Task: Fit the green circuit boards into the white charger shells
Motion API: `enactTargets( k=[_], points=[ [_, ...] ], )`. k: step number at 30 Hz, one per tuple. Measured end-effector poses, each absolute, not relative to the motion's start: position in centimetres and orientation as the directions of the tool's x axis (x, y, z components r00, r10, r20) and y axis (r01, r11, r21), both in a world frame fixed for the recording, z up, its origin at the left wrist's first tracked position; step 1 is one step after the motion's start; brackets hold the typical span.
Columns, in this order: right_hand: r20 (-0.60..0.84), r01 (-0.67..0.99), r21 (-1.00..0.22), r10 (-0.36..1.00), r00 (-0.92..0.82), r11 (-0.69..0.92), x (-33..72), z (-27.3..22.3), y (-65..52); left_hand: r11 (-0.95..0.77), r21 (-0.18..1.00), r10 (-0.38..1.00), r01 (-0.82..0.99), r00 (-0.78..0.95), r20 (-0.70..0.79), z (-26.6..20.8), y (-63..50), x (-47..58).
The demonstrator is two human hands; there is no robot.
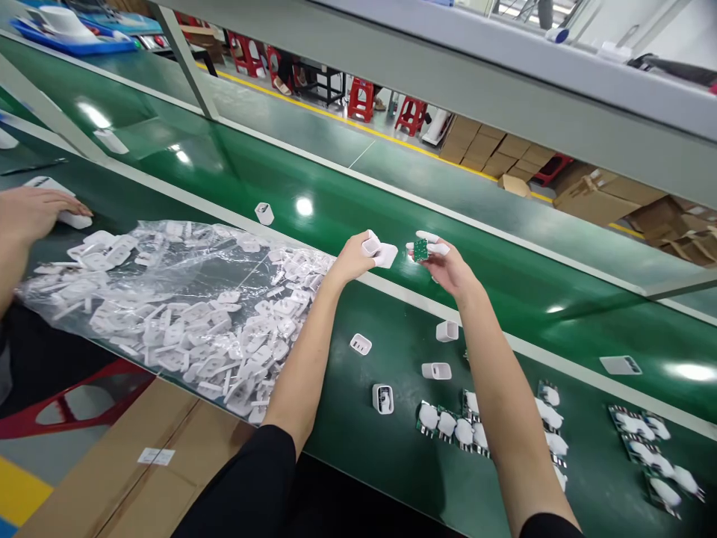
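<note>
My left hand (354,261) is closed round a white plastic charger housing (385,255) above the near edge of the green belt. To its right, my right hand (445,263), with white coverings on some fingers, pinches a small green circuit board (420,250). The board and the housing are apart. Below the hands on the green table lie a white end cap with slots (361,344), a housing with parts inside (384,400) and two more housings (437,370), (447,331). Rows of circuit boards with white blobs (447,424) sit partly behind my right forearm.
A plastic bag strewn with white plastic pieces (196,329) covers the table at left. Another person's hand (42,209) rests on a white object there. Housings lie on the belt (264,214), (621,365). More boards (650,456) lie far right. A metal beam (448,82) crosses above.
</note>
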State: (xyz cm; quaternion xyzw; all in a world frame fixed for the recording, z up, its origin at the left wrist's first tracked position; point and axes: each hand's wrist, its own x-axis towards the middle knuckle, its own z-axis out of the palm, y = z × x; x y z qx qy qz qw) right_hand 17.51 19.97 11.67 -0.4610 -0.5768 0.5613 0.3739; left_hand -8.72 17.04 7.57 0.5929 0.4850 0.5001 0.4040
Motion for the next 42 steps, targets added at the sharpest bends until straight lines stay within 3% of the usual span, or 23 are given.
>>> enactTargets(
  k=[6, 11, 14, 17, 26, 34, 42],
  points=[
    [-0.059, 0.017, -0.998, 0.975, -0.213, -0.057, 19.6, 12.1, 16.6, -0.169, 0.957, 0.984, 0.234, 0.087, 0.152, 5.7, 17.4, -7.3],
    [-0.047, -0.075, -0.995, 0.981, -0.189, -0.063, 20.6, 12.7, 13.8, -0.116, 0.953, 0.989, 0.281, -0.055, 0.136, 3.6, 17.3, -5.7],
    [-0.139, -0.254, -0.954, 0.986, -0.088, -0.157, 21.2, 13.3, 11.7, -0.070, 0.948, 0.979, 0.310, -0.163, 0.126, 2.2, 17.3, -5.3],
    [-0.142, -0.314, -0.942, 0.989, 0.045, -0.121, 21.5, 14.0, 10.0, -0.037, 0.943, 0.964, 0.332, -0.236, 0.121, 1.3, 17.3, -5.2],
    [0.051, -0.276, -0.958, 0.995, 0.088, 0.074, 21.3, 15.4, 8.1, -0.024, 0.930, 0.948, 0.367, -0.287, 0.137, 0.4, 17.9, -5.1],
    [0.127, -0.245, -0.958, 0.987, 0.101, 0.148, 22.8, 16.1, 7.8, 0.066, 0.923, 0.938, 0.378, -0.340, 0.072, 0.6, 20.5, -4.7],
    [0.182, -0.290, -0.932, 0.973, 0.140, 0.216, 24.2, 17.0, 7.4, -0.040, 0.909, 0.986, 0.414, -0.129, 0.102, 2.3, 21.9, -3.9]
  ],
)
